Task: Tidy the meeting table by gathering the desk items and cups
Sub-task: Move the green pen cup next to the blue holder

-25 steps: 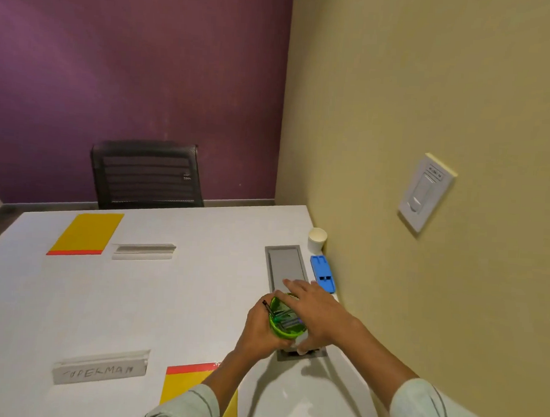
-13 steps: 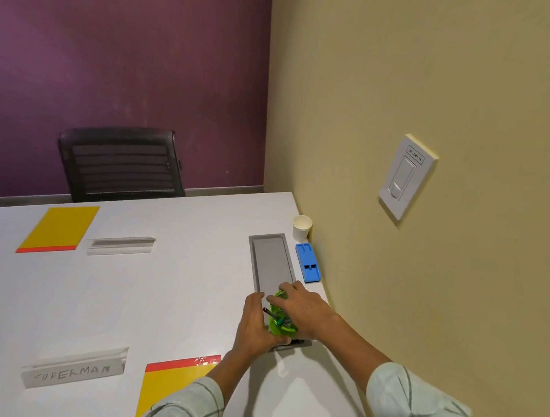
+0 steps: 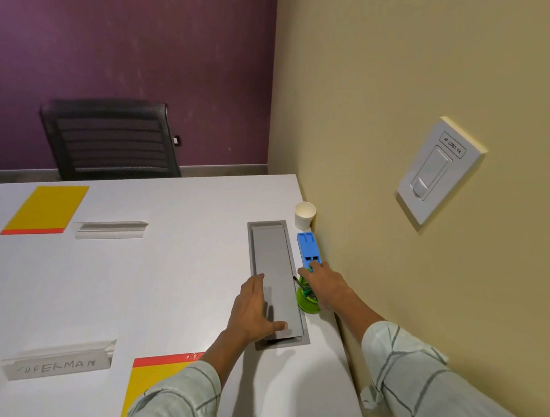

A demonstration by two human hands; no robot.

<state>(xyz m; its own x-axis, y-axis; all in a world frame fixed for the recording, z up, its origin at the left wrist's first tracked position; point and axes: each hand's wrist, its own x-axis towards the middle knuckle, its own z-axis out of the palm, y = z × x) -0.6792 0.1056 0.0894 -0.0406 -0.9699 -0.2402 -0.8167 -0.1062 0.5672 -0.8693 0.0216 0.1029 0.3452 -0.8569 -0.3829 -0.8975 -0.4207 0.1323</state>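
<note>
Green plastic marks the pen holder, which a second ago sat between both your hands over the grey cable cover and now stands beside the wall. Your left hand has let go and lies spread flat on the cover. Your right hand curls loosely around the holder, fingertips touching the blue stapler. The paper cup remains ungathered.

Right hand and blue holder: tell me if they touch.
Touching. In the head view, the right hand has its fingertips resting on the near end of the blue holder, with no gap showing.
</note>
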